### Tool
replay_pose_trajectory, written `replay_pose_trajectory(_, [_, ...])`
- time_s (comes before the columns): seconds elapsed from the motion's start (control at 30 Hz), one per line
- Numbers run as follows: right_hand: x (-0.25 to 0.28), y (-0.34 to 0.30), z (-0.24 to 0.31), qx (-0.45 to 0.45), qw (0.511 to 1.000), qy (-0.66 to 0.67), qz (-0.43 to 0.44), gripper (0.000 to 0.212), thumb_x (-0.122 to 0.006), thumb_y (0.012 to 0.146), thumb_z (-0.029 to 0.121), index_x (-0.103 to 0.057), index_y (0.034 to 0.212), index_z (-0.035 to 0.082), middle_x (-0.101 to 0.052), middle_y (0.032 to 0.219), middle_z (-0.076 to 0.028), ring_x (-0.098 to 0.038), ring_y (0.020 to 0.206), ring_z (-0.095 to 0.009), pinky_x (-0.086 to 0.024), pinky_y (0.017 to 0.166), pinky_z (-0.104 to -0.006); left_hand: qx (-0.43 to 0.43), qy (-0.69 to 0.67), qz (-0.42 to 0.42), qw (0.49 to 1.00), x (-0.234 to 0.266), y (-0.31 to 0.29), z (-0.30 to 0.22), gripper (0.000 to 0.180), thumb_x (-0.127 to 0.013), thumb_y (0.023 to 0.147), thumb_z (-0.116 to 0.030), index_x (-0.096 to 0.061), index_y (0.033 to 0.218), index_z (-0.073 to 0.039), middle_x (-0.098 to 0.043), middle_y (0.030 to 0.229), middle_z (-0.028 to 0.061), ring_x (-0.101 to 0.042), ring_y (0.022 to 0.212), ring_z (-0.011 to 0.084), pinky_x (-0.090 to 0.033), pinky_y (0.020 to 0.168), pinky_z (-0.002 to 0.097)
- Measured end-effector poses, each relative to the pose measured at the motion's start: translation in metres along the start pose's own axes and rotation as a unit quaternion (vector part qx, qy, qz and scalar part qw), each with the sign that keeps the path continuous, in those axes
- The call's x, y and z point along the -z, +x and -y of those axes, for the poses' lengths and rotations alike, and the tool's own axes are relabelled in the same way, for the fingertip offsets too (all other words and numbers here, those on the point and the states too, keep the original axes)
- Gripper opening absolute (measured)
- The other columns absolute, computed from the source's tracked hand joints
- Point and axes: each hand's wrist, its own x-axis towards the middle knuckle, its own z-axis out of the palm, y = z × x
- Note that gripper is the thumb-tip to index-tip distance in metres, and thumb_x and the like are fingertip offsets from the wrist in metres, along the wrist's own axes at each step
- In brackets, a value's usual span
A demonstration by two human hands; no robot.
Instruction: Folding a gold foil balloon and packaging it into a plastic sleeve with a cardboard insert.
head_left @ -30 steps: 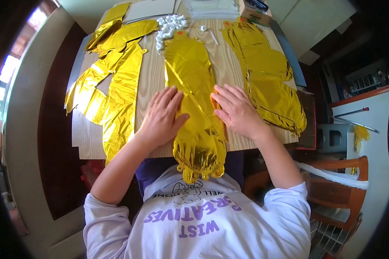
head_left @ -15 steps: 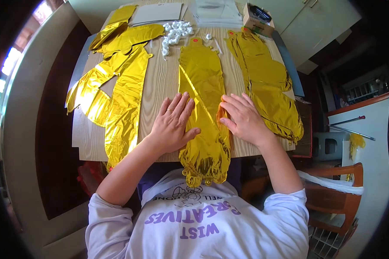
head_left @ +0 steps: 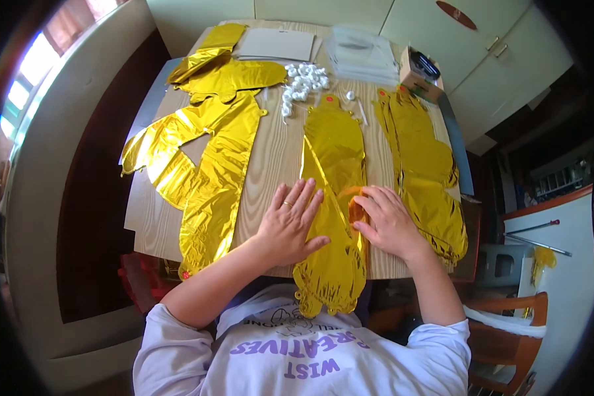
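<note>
A flat, uninflated gold foil balloon (head_left: 333, 148) lies lengthwise in front of me, its near end hanging over the table's edge. My left hand (head_left: 292, 221) rests on its left side, palm down with fingers stretched out. On the opposite edge, my right hand (head_left: 391, 221) has thumb and fingers curled around a raised fold of the foil, which looks orange there. A diagonal crease runs across the balloon between my hands. What lies under my right fingers is partly hidden.
More gold foil balloons lie on the wooden table (head_left: 270, 165), some at left (head_left: 208, 178) and some at right (head_left: 426, 158). Farther back are white ribbon rolls (head_left: 303, 82), grey-white sheets (head_left: 277, 45), clear bags (head_left: 362, 56) and a cardboard box (head_left: 419, 79). A wooden chair (head_left: 508, 340) stands at right.
The whole view has shifted, so the table sits lower and farther right. My right hand has moved slightly inward with the balloon's raised edge. My left hand stays flat on the foil.
</note>
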Motion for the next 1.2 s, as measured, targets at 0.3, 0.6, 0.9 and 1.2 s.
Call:
replay_pose_trajectory(0.3, [0.055, 0.213, -0.061, -0.059, 0.992, 0.107, 0.044, 0.024, -0.063, 0.094, 0.026, -0.070, 0.100, 0.004, -0.069, 0.102, -0.020, -0.066, 0.095, -0.035, -0.053, 0.085, -0.0446, -0.002, -0.010, 0.023, 1.000, 0.000, 0.009, 0.010, 0.090, -0.043, 0.097, -0.065, -0.031, 0.155, 0.003, -0.028, 0.162, 0.0264, -0.024, 0.152, 0.0403, -0.014, 0.122, 0.0564])
replay_pose_trajectory(0.6, [-0.042, 0.448, -0.120, -0.098, 0.987, -0.096, -0.084, 0.065, -0.064, 0.094, 0.040, -0.050, 0.143, -0.002, -0.049, 0.149, -0.023, -0.048, 0.139, -0.034, -0.039, 0.115, -0.0419, -0.002, -0.025, 0.066, 0.998, 0.016, 0.017, 0.009, 0.089, -0.039, 0.098, -0.066, -0.033, 0.154, 0.002, -0.031, 0.161, 0.0244, -0.027, 0.151, 0.0372, -0.019, 0.121, 0.0547])
replay_pose_trajectory(0.9, [-0.054, 0.474, -0.106, 0.089, 0.957, -0.275, 0.006, 0.018, -0.055, 0.091, 0.013, -0.069, 0.098, 0.005, -0.074, 0.096, -0.017, -0.072, 0.091, -0.037, -0.058, 0.081, -0.0457, 0.007, -0.044, 0.072, 0.996, 0.017, 0.017, 0.014, 0.087, -0.041, 0.097, -0.067, -0.036, 0.154, -0.001, -0.034, 0.161, 0.0217, -0.029, 0.151, 0.0350, -0.024, 0.119, 0.0543])
replay_pose_trajectory(1.2, [-0.042, 0.482, -0.098, 0.122, 0.937, -0.322, -0.059, 0.021, -0.056, 0.087, 0.012, -0.077, 0.086, 0.015, -0.077, 0.087, -0.008, -0.075, 0.088, -0.025, -0.056, 0.080, -0.0392, 0.012, -0.054, 0.077, 0.996, 0.020, 0.020, 0.015, 0.087, -0.041, 0.098, -0.066, -0.036, 0.154, 0.000, -0.033, 0.161, 0.0223, -0.028, 0.151, 0.0357, -0.022, 0.120, 0.0545])
